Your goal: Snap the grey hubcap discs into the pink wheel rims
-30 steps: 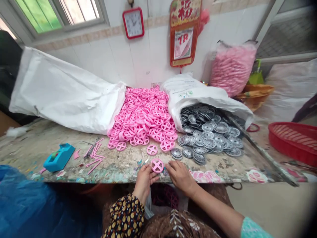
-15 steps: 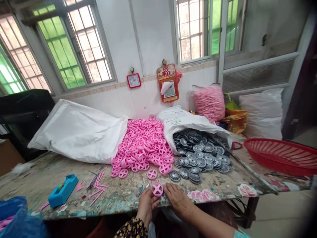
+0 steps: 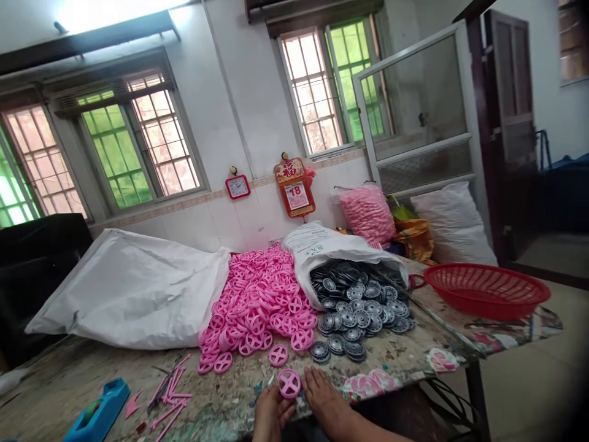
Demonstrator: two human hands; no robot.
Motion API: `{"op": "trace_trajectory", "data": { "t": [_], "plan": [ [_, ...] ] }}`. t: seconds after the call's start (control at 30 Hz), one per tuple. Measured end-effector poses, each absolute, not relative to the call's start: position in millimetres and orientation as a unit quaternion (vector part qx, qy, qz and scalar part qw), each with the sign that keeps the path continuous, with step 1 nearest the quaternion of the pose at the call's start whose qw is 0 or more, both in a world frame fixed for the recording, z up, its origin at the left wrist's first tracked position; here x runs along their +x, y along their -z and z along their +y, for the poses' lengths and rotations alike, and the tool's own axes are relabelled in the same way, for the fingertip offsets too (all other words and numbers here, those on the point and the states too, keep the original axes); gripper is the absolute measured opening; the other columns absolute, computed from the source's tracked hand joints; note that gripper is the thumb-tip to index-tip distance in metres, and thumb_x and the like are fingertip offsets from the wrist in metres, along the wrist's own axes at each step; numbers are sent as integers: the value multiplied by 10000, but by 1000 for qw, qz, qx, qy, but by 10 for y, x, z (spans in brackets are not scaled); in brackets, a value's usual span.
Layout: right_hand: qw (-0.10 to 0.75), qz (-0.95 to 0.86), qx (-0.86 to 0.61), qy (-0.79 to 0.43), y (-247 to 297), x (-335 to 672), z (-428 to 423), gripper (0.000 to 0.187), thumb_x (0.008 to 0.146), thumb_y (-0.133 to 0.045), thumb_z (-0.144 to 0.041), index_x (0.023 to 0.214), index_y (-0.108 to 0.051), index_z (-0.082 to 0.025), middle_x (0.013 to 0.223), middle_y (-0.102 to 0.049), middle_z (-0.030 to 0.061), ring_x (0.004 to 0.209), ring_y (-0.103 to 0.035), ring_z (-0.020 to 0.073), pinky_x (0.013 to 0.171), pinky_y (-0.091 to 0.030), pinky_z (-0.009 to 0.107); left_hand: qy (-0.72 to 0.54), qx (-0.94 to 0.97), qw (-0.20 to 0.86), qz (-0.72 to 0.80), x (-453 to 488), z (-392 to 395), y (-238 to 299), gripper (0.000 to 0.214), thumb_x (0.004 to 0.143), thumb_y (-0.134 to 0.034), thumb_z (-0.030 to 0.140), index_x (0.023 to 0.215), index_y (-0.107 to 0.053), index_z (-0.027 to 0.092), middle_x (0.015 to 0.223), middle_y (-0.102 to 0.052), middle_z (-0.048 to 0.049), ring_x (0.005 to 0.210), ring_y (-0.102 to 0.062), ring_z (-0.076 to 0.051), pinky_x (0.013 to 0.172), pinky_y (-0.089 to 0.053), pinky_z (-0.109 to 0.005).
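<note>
At the table's front edge my left hand (image 3: 270, 412) is closed on a pink wheel (image 3: 289, 383) with a cross-shaped centre, thumb at its left side and fingers partly beneath it. My right hand (image 3: 326, 399) lies flat on the table just right of that wheel, its fingers stretched out. Behind the hands, a loose pink wheel (image 3: 278, 355) lies in front of a heap of pink wheels (image 3: 260, 301) spilling from a white sack (image 3: 151, 291). To the right, grey wheel-like discs (image 3: 361, 316) spill from a second white sack (image 3: 322, 242).
Pink sticks (image 3: 171, 402) and a blue tape dispenser (image 3: 99, 412) lie on the worn table (image 3: 221, 396) at left. A red basket (image 3: 488, 291) stands at the right end. Behind are a bag of pink pieces (image 3: 368, 215) and a stuffed white sack (image 3: 453, 227).
My head view has tilted up and turned right, so the table sits lower and more of the doorway shows. The hands and the pink wheel keep nearly the same arrangement.
</note>
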State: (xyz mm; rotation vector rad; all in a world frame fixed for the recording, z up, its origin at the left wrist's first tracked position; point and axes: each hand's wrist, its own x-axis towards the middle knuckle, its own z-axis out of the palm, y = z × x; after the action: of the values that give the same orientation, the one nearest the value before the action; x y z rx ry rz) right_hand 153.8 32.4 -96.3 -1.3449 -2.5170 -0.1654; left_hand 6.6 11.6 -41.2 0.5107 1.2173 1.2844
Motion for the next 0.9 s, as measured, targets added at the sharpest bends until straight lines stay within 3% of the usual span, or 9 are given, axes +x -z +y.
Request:
{"op": "trace_trajectory", "data": {
  "t": [0.2, 0.9],
  "plan": [
    [167, -872, -459, 38, 1055, 1510, 394, 648, 729, -371, 59, 1370, -410, -24, 1383, -404, 278, 1316, -350, 346, 1050, -336, 542, -549, 214, 611, 529, 34, 138, 414, 164, 825, -569, 246, 949, -500, 163, 789, -683, -78, 610, -663, -169, 559, -490, -251],
    [185, -863, -461, 92, 1150, 1486, 403, 571, 770, -402, 6, 1330, -481, -75, 1346, -481, 229, 1266, -440, 325, 1009, -403, 529, -551, 220, 605, 531, 15, 111, 415, 221, 799, -599, 267, 988, -527, 177, 845, -692, -87, 675, -683, -188, 591, -517, -264]
  ]
}}
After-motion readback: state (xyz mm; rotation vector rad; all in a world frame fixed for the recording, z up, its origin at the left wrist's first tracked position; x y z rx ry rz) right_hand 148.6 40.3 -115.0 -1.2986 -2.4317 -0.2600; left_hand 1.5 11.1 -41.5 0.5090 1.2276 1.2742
